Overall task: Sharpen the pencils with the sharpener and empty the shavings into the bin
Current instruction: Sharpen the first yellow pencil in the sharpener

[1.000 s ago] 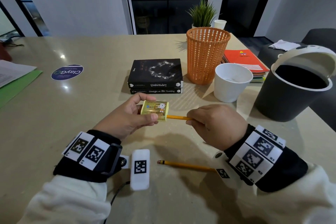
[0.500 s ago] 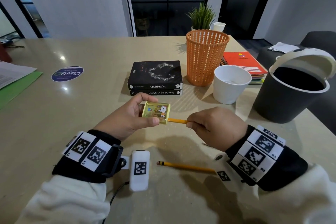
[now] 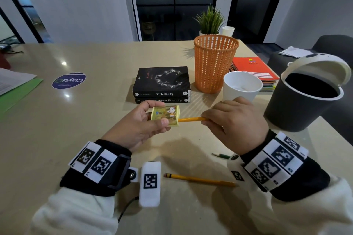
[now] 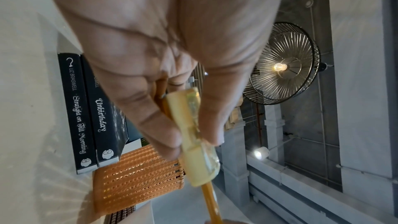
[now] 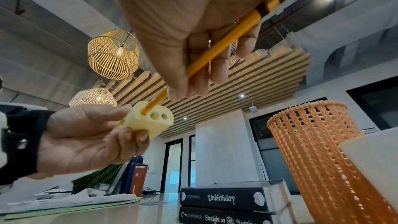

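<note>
Centre frame: left hand clamped thumb and fingers on yellow sharpener; right hand fingers pinched yellow pencil, tip seated in outermost hole. Off-axis twisting could snap lead. Dark bin stood open, right edge.

I am reading "Unbirthday" on the spine of the upper black book at the centre of the head view, with "LIZ BRASWELL" in small letters to its left. The lower black book beneath it is showing "Straight on Till Morning" on its spine, and the left wrist view is giving the same author name there. At the left of the head view a round blue sticker on the table is reading "ClayGo", upside down to me. The yellow sharpener is showing "Baby" in blue letters beside a cartoon figure.
</note>
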Demonstrator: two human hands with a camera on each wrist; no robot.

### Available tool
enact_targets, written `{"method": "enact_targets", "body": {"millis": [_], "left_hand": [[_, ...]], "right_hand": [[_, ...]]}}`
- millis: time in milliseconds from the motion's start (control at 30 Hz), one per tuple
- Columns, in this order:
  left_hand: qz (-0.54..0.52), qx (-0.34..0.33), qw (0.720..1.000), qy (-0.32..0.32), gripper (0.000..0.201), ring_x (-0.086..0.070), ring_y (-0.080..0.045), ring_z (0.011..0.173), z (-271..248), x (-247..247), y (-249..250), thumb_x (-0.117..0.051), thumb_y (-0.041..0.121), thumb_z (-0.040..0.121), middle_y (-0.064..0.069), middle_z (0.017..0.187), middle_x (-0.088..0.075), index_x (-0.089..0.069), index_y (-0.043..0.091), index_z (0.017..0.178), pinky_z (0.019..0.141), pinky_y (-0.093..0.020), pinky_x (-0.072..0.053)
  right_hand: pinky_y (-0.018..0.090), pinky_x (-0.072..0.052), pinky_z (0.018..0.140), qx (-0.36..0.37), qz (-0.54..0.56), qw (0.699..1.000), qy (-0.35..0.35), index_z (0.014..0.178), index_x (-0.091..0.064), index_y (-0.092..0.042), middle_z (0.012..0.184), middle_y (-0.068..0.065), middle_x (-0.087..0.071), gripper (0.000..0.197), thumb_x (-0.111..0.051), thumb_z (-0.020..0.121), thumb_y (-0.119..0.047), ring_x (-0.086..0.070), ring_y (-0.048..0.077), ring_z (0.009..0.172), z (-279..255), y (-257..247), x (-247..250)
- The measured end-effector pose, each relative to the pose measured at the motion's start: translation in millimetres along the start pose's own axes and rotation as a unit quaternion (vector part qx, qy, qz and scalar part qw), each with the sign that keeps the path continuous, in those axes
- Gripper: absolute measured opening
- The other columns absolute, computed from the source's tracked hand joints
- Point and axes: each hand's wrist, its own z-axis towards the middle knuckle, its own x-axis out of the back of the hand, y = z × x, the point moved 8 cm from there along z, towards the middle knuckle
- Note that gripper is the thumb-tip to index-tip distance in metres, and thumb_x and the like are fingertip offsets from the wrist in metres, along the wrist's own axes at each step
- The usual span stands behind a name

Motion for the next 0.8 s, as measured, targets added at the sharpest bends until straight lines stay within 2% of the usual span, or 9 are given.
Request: {"method": "enact_targets", "body": {"millis": [100, 167, 200, 267, 367, 533, 667, 733, 800], "left_hand": [[0.01, -0.002, 1.0, -0.002, 0.046, -0.068, -0.016, 0.069, -1, 2, 1, -0.067, 0.003, 0.06, -0.012, 0.093, -0.065, -0.053, 0.014, 0.102, 0.059, -0.017, -0.054], [0.027, -0.009, 1.0, -0.006, 0.05, -0.068, -0.016, 0.068, -2, 4, 2, -0.077, -0.001, 0.059, -0.01, 0.089, -0.066, -0.055, 0.015, 0.101, 0.059, -0.017, -0.053], [0.04, -0.015, 0.999, -0.01, 0.054, -0.068, -0.017, 0.069, -3, 5, 3, -0.082, 0.002, 0.056, -0.007, 0.087, -0.068, -0.056, 0.017, 0.1, 0.059, -0.018, -0.053], [0.062, -0.024, 0.998, -0.016, 0.065, -0.068, -0.016, 0.071, -4, 6, 5, -0.088, 0.018, 0.042, -0.004, 0.084, -0.07, -0.057, 0.02, 0.098, 0.061, -0.019, -0.053], [0.076, -0.035, 0.996, -0.024, 0.073, -0.068, -0.016, 0.074, -5, 6, 6, -0.092, 0.036, 0.031, -0.002, 0.085, -0.071, -0.06, 0.025, 0.095, 0.06, -0.017, -0.052], [0.103, -0.046, 0.993, -0.038, 0.06, -0.065, -0.013, 0.081, -5, 5, 5, -0.091, 0.04, 0.037, 0.001, 0.088, -0.071, -0.063, 0.035, 0.09, 0.075, -0.026, -0.054], [0.117, -0.05, 0.991, -0.042, 0.07, -0.066, -0.013, 0.082, -4, 3, 8, -0.09, 0.04, 0.039, 0.001, 0.088, -0.071, -0.057, 0.026, 0.099, 0.079, -0.028, -0.056], [0.121, -0.055, 0.991, -0.033, 0.07, -0.066, -0.013, 0.082, -4, 6, 10, -0.09, 0.04, 0.039, 0.0, 0.088, -0.072, -0.057, 0.025, 0.099, 0.077, -0.028, -0.056], [0.108, -0.061, 0.992, -0.011, 0.069, -0.067, -0.015, 0.081, -5, 13, 13, -0.091, 0.038, 0.036, -0.001, 0.087, -0.072, -0.06, 0.026, 0.096, 0.073, -0.026, -0.056]], "right_hand": [[0.029, -0.049, 0.05, 0.014, 0.024, 1.0, 0.014, 0.078, -0.071, -0.013, 0.063, -0.001, -0.066, 0.032, -0.044, 0.084, -0.029, -0.062, 0.024, 0.055, -1, -5, -1], [0.029, -0.047, 0.044, 0.015, 0.037, 0.999, 0.014, 0.076, -0.07, -0.013, 0.06, -0.001, -0.063, 0.032, -0.044, 0.085, -0.029, -0.06, 0.025, 0.052, -1, -7, -1], [0.029, -0.047, 0.042, 0.013, 0.044, 0.999, 0.007, 0.076, -0.069, -0.014, 0.059, -0.002, -0.062, 0.033, -0.042, 0.086, -0.031, -0.059, 0.025, 0.052, 0, -8, -3], [0.032, -0.046, 0.041, 0.003, 0.065, 0.998, -0.015, 0.075, -0.067, -0.015, 0.059, -0.003, -0.062, 0.037, -0.038, 0.088, -0.034, -0.058, 0.025, 0.051, -1, -8, -10], [0.036, -0.046, 0.041, -0.012, 0.085, 0.995, -0.043, 0.073, -0.064, -0.017, 0.06, -0.003, -0.061, 0.041, -0.033, 0.088, -0.039, -0.057, 0.027, 0.052, -2, -5, -19], [0.038, -0.048, 0.045, -0.024, 0.092, 0.991, -0.091, 0.08, -0.066, -0.018, 0.062, -0.002, -0.064, 0.05, -0.024, 0.085, -0.045, -0.059, 0.026, 0.054, -4, -4, -24], [0.034, -0.046, 0.053, -0.047, 0.104, 0.983, -0.141, 0.087, -0.064, -0.02, 0.07, -0.001, -0.065, 0.064, -0.009, 0.078, -0.051, -0.058, 0.023, 0.062, -5, -3, -32], [0.031, -0.043, 0.051, -0.048, 0.107, 0.984, -0.133, 0.088, -0.062, -0.021, 0.069, -0.003, -0.063, 0.058, -0.013, 0.081, -0.05, -0.056, 0.022, 0.06, -5, -4, -32], [0.032, -0.043, 0.051, -0.058, 0.121, 0.983, -0.123, 0.087, -0.062, -0.019, 0.068, -0.004, -0.061, 0.044, -0.026, 0.086, -0.045, -0.055, 0.021, 0.06, -6, -2, -30]]}}
